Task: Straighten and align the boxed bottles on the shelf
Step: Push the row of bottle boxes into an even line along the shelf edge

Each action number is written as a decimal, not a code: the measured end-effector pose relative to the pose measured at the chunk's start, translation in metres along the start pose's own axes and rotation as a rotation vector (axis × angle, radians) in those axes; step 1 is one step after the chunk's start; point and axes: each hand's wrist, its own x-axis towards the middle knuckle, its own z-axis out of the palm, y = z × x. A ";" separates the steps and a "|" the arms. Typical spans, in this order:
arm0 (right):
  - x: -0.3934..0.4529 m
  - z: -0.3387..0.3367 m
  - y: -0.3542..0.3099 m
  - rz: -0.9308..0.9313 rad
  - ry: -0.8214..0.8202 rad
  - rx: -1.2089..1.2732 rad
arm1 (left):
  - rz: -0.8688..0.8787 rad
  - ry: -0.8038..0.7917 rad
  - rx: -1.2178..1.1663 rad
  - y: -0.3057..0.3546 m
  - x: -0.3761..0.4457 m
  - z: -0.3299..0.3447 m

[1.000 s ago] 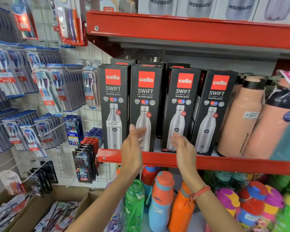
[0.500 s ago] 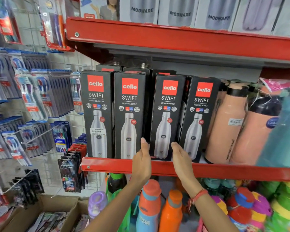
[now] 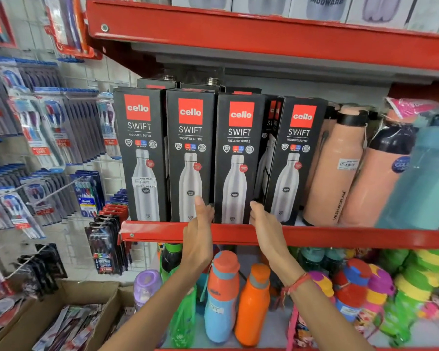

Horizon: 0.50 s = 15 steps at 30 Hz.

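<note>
1. Four black boxed bottles stand along the front of the red shelf (image 3: 314,238). The first box (image 3: 140,153) and the second box (image 3: 189,155) sit upright, side by side and square to the edge.
2. The left hand (image 3: 199,236) reaches up over the shelf lip, its fingers (image 3: 200,206) straight and pressed together, flat against the lower left edge of the third box (image 3: 237,158).
3. The right hand (image 3: 266,224) mirrors it on that box's lower right edge. Its fingers (image 3: 255,207) are together; they seem to curl round the corner, but I cannot tell how far.
4. The fourth box (image 3: 295,158) leans and is turned, leaving a gap that shows another box behind.
5. These are stiff card sleeves, probably with steel flasks inside, so likely bottom-heavy and tall enough to tip. The glossy faces may slip. Holding low on both side edges and sliding, not lifting, looks safest.
6. The peach bottle (image 3: 336,168) stands just beside the fourth box.
</note>
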 end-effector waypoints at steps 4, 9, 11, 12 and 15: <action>0.000 -0.001 -0.001 -0.024 -0.004 -0.004 | -0.019 0.010 0.002 0.001 0.002 0.000; 0.005 -0.003 0.006 -0.005 -0.034 0.002 | 0.022 -0.004 0.060 0.001 -0.001 -0.001; 0.007 -0.008 0.008 -0.006 -0.022 0.011 | 0.084 0.021 0.069 0.001 -0.003 0.001; 0.008 -0.011 0.008 -0.030 0.006 0.023 | 0.137 0.049 0.059 0.003 -0.006 0.003; 0.011 -0.025 0.010 -0.169 0.214 0.070 | 0.264 0.064 -0.017 0.012 -0.010 0.020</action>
